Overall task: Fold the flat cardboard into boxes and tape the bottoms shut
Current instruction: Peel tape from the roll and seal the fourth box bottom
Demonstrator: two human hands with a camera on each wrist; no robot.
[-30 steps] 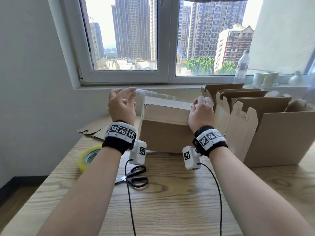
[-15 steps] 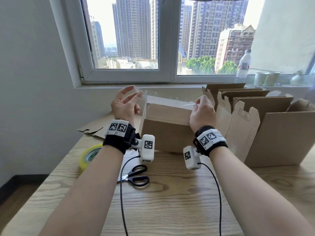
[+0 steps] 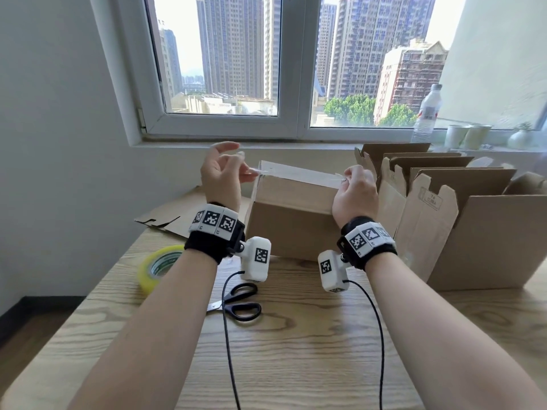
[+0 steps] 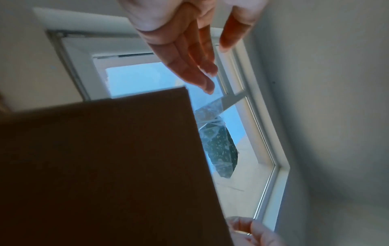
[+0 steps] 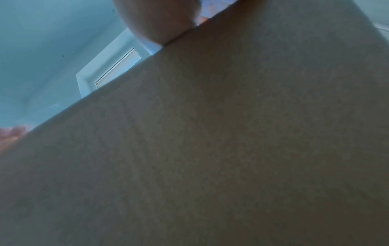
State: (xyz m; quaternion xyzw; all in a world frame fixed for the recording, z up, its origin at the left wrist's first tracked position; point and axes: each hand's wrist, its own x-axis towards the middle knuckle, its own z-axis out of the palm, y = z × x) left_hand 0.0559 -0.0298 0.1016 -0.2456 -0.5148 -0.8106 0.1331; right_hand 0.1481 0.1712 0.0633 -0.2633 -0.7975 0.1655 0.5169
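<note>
Left fingers (image 3: pixel 236 176) loose at tape (image 3: pixel 254 172)

A high-rise apartment room; tower blocks fill the window (image 3: pixel 233 60). Below the window, a wooden bench (image 3: pixel 296 350); cups (image 3: pixel 467 136) on the sill.

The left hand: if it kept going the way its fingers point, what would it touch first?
Probably the clear tape strip at the brown cardboard box top left corner; left hand fingertips nearly reach it, though depth is unclear.
</note>
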